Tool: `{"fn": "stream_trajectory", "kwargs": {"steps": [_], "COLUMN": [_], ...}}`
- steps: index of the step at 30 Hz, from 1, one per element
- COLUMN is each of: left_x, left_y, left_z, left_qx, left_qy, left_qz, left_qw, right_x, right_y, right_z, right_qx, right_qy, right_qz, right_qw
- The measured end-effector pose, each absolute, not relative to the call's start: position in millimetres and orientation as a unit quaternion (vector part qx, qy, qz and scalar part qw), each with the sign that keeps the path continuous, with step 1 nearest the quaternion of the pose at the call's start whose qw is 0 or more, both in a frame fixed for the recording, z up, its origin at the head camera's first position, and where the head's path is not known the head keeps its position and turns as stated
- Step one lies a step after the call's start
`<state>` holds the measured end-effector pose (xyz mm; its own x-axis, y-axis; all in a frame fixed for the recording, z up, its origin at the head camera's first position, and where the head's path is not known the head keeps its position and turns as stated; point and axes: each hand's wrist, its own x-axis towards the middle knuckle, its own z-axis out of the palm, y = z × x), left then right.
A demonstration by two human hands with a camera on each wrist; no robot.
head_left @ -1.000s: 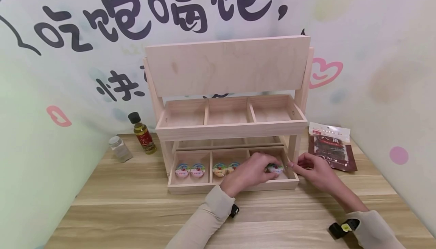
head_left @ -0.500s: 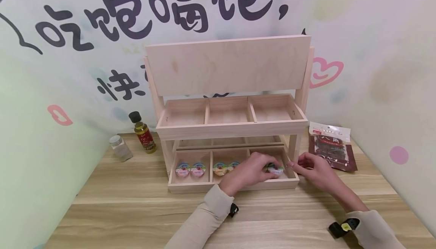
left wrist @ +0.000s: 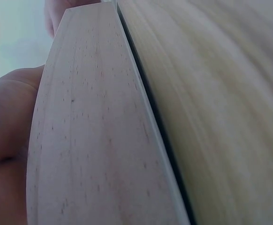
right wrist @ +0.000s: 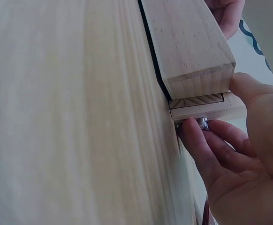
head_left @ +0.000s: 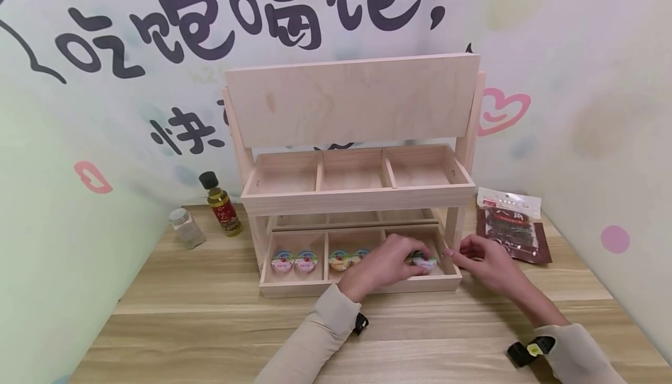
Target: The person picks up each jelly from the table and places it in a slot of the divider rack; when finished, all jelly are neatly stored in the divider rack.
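Observation:
The left hand [head_left: 385, 262] reaches into the right compartment of the lower tray [head_left: 362, 288], with thumb and fingers curled round a small jelly cup [head_left: 423, 261] with a printed lid. Part of that cup is hidden by the hand. At the right end of the wooden rack [head_left: 352, 104], the right hand [head_left: 485, 261] grips the tray's end. The right wrist view shows the fingers [right wrist: 195, 140] beside a metal bolt [right wrist: 203, 123] and the thumb at the wooden corner. Two jelly cups [head_left: 282, 262] sit in the left compartment. Two orange-lidded cups [head_left: 339, 260] lie in the middle one, one partly covered.
The upper tray [head_left: 357, 200] has three compartments. An oil bottle [head_left: 222, 206] and a clear jar [head_left: 186, 229] stand left of the rack on the wood-grain table [head_left: 210, 337]. A brown spice packet [head_left: 511, 229] lies at right, near the right hand. Printed walls enclose the back and sides.

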<state>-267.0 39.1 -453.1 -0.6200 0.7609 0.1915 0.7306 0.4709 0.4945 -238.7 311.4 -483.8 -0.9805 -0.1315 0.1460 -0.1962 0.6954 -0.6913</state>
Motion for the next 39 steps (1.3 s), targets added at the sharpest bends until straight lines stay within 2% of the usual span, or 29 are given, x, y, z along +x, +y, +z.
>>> {"fn": "stream_trajectory", "kwargs": {"steps": [18, 31, 34, 39], "left_x": [-268.2, -267.3, -262.1, -241.0], "left_y": [39.6, 34.0, 26.5, -2.2], "left_z": [-451.9, -449.3, -445.8, -437.2], "left_qx": [0.454, 0.458, 0.452, 0.383], "left_qy": [0.852, 0.846, 0.847, 0.883], "left_qz": [0.261, 0.271, 0.281, 0.265], "left_qw": [0.011, 0.021, 0.007, -0.058], "right_x": [-238.6, -240.7, -240.5, -238.0], "right_y": [312.5, 315.1, 315.3, 314.1], "right_z": [-483.0, -486.3, -485.7, -480.8], "right_qx": [0.090, 0.086, 0.089, 0.096], "right_qy": [-0.918, -0.919, -0.920, -0.929], "right_qz": [0.383, 0.384, 0.381, 0.355], "right_qw": [0.040, 0.032, 0.031, 0.040]}}
